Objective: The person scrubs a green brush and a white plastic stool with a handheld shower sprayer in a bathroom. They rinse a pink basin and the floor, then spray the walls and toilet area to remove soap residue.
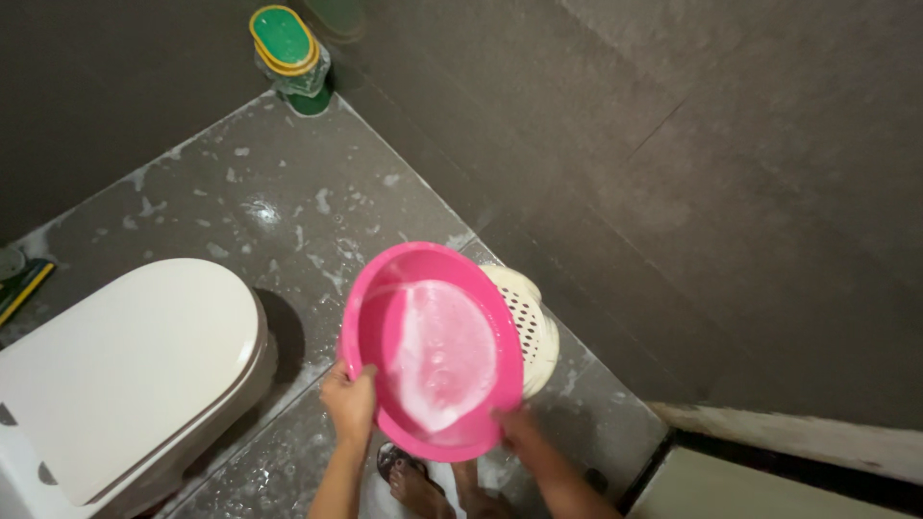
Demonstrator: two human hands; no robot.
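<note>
Two hands carry one pink plastic basin (433, 351), held up over the wet floor (288, 221) and tipped so that its inside faces the camera; a sheet of soapy, whitish water lies across its bottom and slides toward the lower rim. The left hand (348, 402) is closed on the rim at the lower left, fingers curled over the edge, and the right hand (524, 434) grips the rim at the lower right, thumb side up. With the basin this slippery, the grip probably wants to stay on opposite sides of the rim, as it is now, so the tilt can be steered evenly and the water leaves over one low point rather than sloshing wide — a slow tilt looks safer than a quick one. Just behind the basin, partly hidden by it, stands a cream perforated basket (527, 327) on the floor by the dark wall (692, 192); any pour should be judged against it. Below the basin a bare foot in a sandal (413, 481) stands on tiles flecked with foam — footing there looks slick. To the left sits a white toilet (125, 375) with its lid down, and far off in the corner a green and yellow brush holder (286, 48).
</note>
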